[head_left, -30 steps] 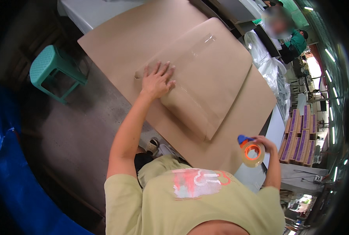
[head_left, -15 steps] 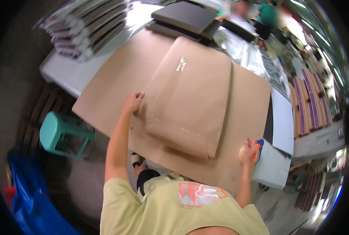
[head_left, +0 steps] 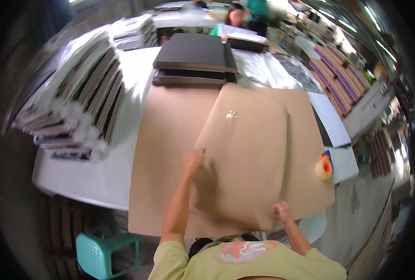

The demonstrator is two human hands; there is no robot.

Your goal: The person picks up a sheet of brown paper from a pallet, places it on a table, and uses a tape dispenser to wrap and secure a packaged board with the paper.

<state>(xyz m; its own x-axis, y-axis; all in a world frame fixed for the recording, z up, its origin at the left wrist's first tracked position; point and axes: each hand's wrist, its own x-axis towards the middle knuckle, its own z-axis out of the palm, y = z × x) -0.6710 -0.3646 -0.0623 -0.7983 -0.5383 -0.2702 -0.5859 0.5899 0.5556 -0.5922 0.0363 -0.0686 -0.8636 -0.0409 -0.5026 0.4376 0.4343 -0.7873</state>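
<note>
A flat package (head_left: 247,154) wrapped in brown paper lies on a larger brown paper sheet (head_left: 163,140). Clear tape (head_left: 231,115) shines on its upper part. At the package's left edge is my left hand (head_left: 193,161), closed with fingers curled on the edge, slightly blurred. My right hand (head_left: 281,211) is closed at the near right corner of the package, pinching it; the fingertips are partly hidden. To the right, a tape dispenser (head_left: 325,167) in blue and orange, with a roll of tape, rests on the sheet's edge.
Dark flat boards (head_left: 191,53) are stacked beyond the package. A tall stack of plastic-wrapped panels (head_left: 77,93) stands on the white table (head_left: 109,179) at left. A green stool (head_left: 93,254) is below the table. A person (head_left: 235,18) works at the far side.
The tape dispenser has left my right hand and lies on the paper. That hand has moved to the package's near right corner. The package has been turned and drawn nearer to me.
</note>
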